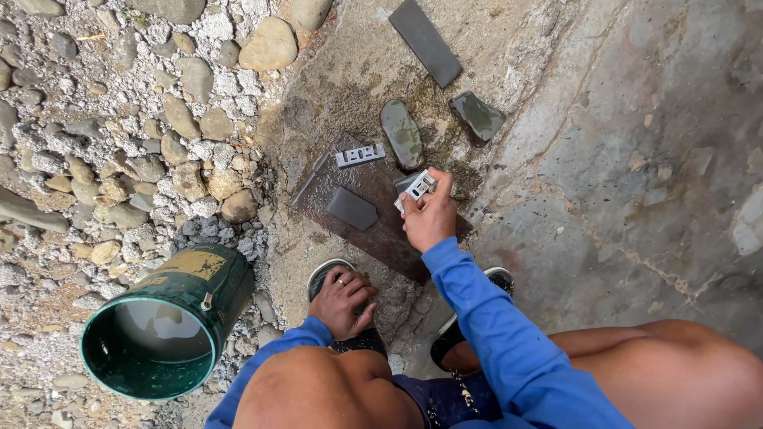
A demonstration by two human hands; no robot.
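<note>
I am squatting and looking down. My right hand (429, 218) holds a small flat metal blade piece (416, 187) over a rusty brown metal plate (373, 230) on the ground. A second metal piece (359, 155) and a small dark grey stone (352, 208) lie on that plate. My left hand (343, 302), with a ring on one finger, rests on my left foot and sandal and holds nothing.
A long dark sharpening stone (425, 41) and two wet greenish stones (401, 133) (478, 115) lie beyond the plate. A green bucket (163, 322) of water stands at the lower left on gravel and pebbles (119, 143). Cracked concrete (636, 175) spreads to the right.
</note>
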